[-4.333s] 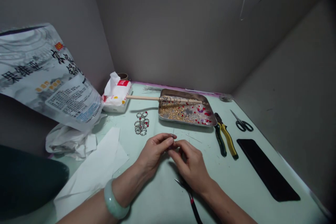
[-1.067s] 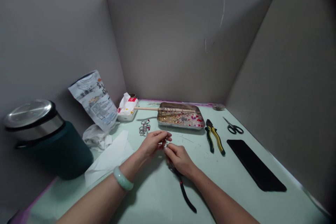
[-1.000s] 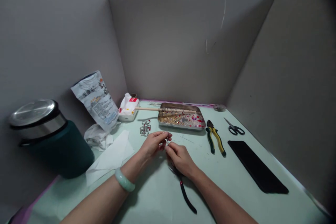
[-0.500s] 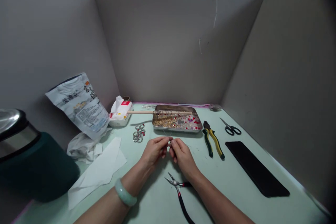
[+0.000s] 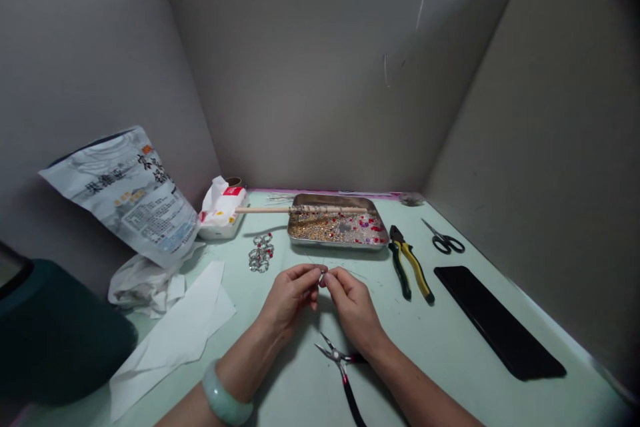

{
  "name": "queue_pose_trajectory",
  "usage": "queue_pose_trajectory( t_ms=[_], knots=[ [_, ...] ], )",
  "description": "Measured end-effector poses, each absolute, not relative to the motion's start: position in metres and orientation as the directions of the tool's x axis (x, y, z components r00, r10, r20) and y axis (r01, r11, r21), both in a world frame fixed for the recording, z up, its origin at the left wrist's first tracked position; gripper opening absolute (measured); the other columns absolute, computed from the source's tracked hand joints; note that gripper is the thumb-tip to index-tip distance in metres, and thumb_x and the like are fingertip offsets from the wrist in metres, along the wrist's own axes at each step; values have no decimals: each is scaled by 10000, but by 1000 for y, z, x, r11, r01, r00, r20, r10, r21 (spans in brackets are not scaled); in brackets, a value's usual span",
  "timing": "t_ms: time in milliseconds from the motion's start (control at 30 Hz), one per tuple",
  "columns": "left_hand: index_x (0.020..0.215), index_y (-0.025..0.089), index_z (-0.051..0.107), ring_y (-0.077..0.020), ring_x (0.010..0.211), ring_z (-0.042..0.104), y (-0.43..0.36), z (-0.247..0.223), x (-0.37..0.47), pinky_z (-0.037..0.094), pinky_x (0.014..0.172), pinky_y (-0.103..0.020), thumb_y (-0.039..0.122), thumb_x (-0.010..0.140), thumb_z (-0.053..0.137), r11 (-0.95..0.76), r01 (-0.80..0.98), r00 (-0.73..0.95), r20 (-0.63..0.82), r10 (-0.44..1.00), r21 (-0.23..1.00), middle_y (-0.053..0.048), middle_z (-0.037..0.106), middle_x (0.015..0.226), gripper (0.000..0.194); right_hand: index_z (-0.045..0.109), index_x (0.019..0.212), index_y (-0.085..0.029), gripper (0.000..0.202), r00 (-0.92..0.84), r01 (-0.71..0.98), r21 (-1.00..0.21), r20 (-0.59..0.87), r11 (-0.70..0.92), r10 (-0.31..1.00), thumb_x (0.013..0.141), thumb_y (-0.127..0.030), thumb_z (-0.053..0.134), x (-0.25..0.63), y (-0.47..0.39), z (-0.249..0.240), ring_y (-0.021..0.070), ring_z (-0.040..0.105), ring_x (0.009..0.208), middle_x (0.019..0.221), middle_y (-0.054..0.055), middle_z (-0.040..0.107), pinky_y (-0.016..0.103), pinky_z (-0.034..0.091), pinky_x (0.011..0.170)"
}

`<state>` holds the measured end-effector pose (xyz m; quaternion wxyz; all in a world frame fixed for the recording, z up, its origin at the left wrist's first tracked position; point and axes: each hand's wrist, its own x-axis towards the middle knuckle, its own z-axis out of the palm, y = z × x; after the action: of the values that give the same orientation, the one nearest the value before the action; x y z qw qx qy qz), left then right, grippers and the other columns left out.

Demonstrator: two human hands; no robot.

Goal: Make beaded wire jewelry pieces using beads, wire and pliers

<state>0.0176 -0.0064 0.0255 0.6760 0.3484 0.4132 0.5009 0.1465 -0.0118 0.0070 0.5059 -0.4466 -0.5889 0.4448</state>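
My left grip (image 5: 290, 298) and right grip (image 5: 356, 308) jointly pinch a small silvery wire-like piece (image 5: 323, 273) above the pale green desk (image 5: 300, 387), nearer me than the rectangular steel tray (image 5: 335, 245). Light, steady, close-set pressure should prevent slipping.

Glints like metal on the held piece (image 5: 323, 273); shines smooth and metallic on the tray (image 5: 345, 245) and head of the small pliers (image 5: 337, 354). Looks like matt wood on the stick (image 5: 263, 210), glossy stone on the bangle (image 5: 224, 400), slick plastic on the pouch (image 5: 135, 197), matt paper on the sheets (image 5: 170, 347).
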Motion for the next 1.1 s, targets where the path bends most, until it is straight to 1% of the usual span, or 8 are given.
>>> queue_pose_trajectory(
  t_ms=[100, 200, 367, 467, 733, 900, 1000, 1100],
  knots=[
    [844, 99, 705, -58, 508, 452, -8, 27, 15, 357, 453, -187, 296, 684, 742, 236, -371, 187, -176, 966, 898, -24, 580, 668, 256, 538, 686, -179, 307, -139, -142, -989, 51, 31, 989, 823, -454, 547, 146, -14, 11, 73, 266, 426, 451, -84, 338, 210, 199, 419],
    [837, 102, 716, -64, 512, 437, -8, 30, 12, 360, 471, -201, 314, 706, 719, 168, -307, 197, -111, 974, 937, -25, 585, 649, 249, 513, 688, -183, 301, -262, -404, -895, -83, -187, 962, 778, -455, 606, 145, -18, 17, 41, 117, 370, 399, -131, 213, 197, 90, 379],
    [772, 102, 717, -88, 500, 445, -5, 34, 11, 359, 475, -229, 337, 691, 711, 34, -100, 121, -22, 992, 994, -30, 589, 606, 249, 496, 675, -185, 306, -347, -543, -775, -145, -324, 927, 716, -432, 672, 142, -20, 17, 21, 94, 336, 378, -148, 200, 182, 66, 349],
    [742, 100, 708, -88, 488, 449, -5, 32, 13, 349, 466, -228, 331, 679, 719, 43, -53, 65, -40, 997, 998, -32, 589, 598, 240, 503, 692, -178, 323, -265, -513, -813, -157, -277, 951, 723, -455, 667, 139, -19, 11, 20, 99, 347, 390, -145, 220, 177, 56, 349],
    [900, 94, 695, -72, 519, 449, -10, 21, 19, 372, 489, -224, 342, 644, 780, 250, -425, 184, -187, 965, 870, -14, 559, 635, 366, 458, 682, -190, 368, -197, -448, -873, -113, -192, 974, 778, -507, 620, 133, -22, 4, 31, 126, 378, 441, -125, 274, 177, 94, 362],
    [824, 97, 680, -72, 516, 474, -9, 19, 17, 366, 487, -212, 322, 660, 769, 208, -405, 146, -162, 976, 890, -18, 577, 631, 292, 480, 683, -193, 384, -162, -236, -971, -8, -46, 987, 874, -527, 470, 135, -22, 3, 68, 288, 424, 509, -73, 371, 193, 235, 399],
    [777, 110, 666, -64, 446, 432, -9, 24, 14, 344, 448, -207, 352, 690, 736, 172, -316, 141, -133, 981, 933, 17, 523, 528, 267, 574, 763, -189, 311, 13, 60, -974, 219, 218, 976, 870, -472, 506, 142, -19, 7, 135, 515, 696, 750, 15, 545, 233, 409, 593],
    [711, 111, 647, -59, 360, 382, -12, 30, 15, 273, 401, -209, 379, 701, 713, 177, -167, 201, -143, 969, 970, 37, 466, 423, 276, 604, 871, -197, 226, 28, 97, -962, 259, 256, 965, 834, -417, 568, 149, -15, 14, 167, 556, 806, 889, 37, 587, 262, 445, 690]
  ],
)
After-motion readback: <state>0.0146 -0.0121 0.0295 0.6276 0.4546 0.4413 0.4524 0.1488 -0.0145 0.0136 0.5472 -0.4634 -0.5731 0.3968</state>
